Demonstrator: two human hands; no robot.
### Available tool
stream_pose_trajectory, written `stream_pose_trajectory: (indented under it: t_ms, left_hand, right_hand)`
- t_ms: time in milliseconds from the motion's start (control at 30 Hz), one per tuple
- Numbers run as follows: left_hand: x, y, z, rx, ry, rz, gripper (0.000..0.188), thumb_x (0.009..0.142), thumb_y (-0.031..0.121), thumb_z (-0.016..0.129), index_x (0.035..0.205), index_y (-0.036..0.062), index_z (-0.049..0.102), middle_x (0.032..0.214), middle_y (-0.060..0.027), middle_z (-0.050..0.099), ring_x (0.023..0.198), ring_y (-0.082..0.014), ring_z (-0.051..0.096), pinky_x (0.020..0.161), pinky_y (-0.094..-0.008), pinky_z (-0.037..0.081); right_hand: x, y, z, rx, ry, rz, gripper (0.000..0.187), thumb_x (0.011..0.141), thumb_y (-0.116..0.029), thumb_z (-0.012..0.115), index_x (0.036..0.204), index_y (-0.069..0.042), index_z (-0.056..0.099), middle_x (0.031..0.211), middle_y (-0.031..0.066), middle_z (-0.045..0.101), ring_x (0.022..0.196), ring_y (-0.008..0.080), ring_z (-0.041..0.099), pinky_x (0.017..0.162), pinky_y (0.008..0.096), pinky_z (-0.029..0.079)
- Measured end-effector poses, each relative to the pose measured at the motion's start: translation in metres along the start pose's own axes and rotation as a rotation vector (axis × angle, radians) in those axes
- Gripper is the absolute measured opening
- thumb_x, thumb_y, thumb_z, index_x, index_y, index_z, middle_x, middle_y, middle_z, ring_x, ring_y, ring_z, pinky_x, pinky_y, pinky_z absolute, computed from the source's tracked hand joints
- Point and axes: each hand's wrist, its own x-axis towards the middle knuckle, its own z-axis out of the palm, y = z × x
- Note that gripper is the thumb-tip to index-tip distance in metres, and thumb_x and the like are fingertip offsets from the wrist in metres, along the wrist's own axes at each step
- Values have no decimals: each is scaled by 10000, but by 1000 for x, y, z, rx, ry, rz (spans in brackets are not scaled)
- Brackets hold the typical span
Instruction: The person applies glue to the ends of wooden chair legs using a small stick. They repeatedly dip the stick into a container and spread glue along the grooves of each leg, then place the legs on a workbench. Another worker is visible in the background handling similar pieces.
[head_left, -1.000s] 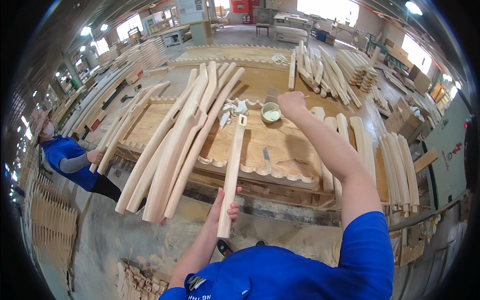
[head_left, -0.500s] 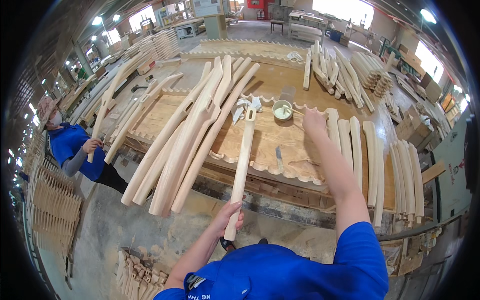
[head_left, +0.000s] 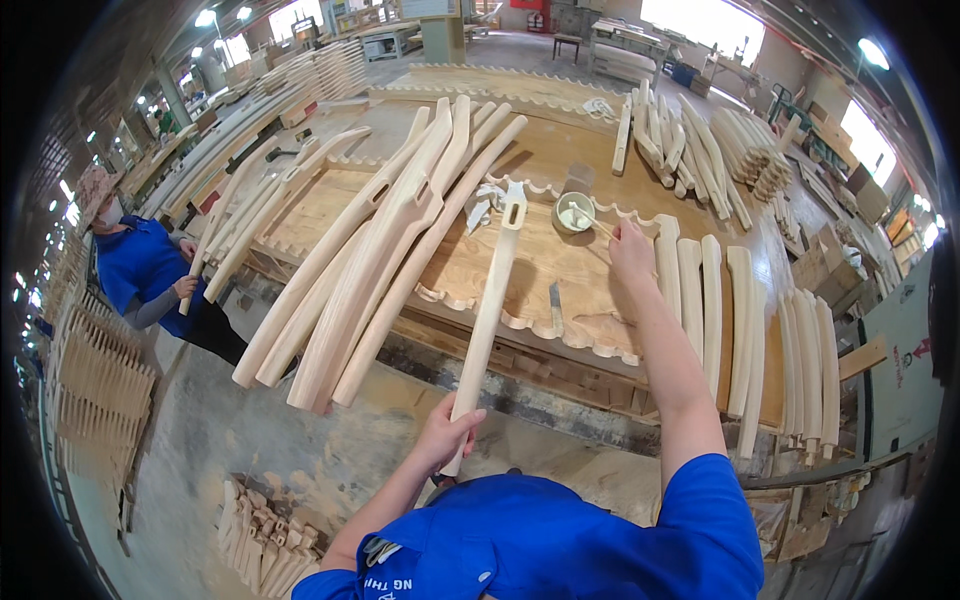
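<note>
My left hand (head_left: 447, 435) is closed around the lower end of a pale wooden chair leg-like piece (head_left: 487, 310), which slants up and away with an oval slot near its far end. My right hand (head_left: 632, 258) pinches a thin stick (head_left: 602, 229). The stick's tip reaches into a small round bowl (head_left: 562, 224) of whitish paste, right of the slotted end. A putty knife (head_left: 556, 305) lies on the wooden board (head_left: 530, 265) nearer me. Crumpled white cloth (head_left: 482, 207) rests left of the slotted end.
Several long shaped wooden pieces (head_left: 365, 265) lie at left, overhanging the table edge. More stand in a row (head_left: 738, 320) at right, and others pile up at back right (head_left: 680, 150). At far left a co-worker (head_left: 145, 275) in blue holds a wooden piece.
The wooden piece in my left hand has shifted slightly. My right hand stays by the bowl with the stick. The co-worker's raised wooden piece has come down.
</note>
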Motion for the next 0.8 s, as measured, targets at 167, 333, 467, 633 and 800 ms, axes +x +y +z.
stream_pose_trajectory:
  t_ms: [167,333,467,633,800]
  left_hand:
    - [1,2,2,-49,-46,-14,434,881,201,631,1231,37,433,646,-38,505,444,-106,487,403,-244,405]
    - [6,-12,-5,46,15,54,498,882,197,627,1305,49,409,668,-34,516,456,-105,492,423,-245,415]
    - [25,-30,-6,147,-6,162,510,879,189,628,1325,68,414,664,-24,514,461,-106,498,429,-248,418]
    - [8,-15,-20,-10,-33,13,412,892,212,605,1229,43,437,644,-39,518,446,-117,501,412,-253,419]
    - [-12,22,-14,-28,-163,-117,297,925,261,555,1086,44,431,627,-58,523,435,-129,507,387,-261,417]
  right_hand:
    - [7,12,-6,195,-276,81,160,834,-199,567,901,-56,594,792,106,631,753,301,611,676,389,483]
    - [8,9,11,648,-415,377,188,836,-199,607,886,-18,607,698,72,604,565,181,576,523,322,455]
    - [10,42,12,298,-33,3,163,845,-182,620,880,-24,608,685,42,587,451,115,520,405,285,400]
    - [12,12,10,704,-425,364,179,859,-202,615,878,-24,606,718,42,601,510,112,544,457,272,430]
    - [11,30,3,394,-155,147,176,858,-219,606,883,-46,623,774,60,636,592,148,594,550,310,467]
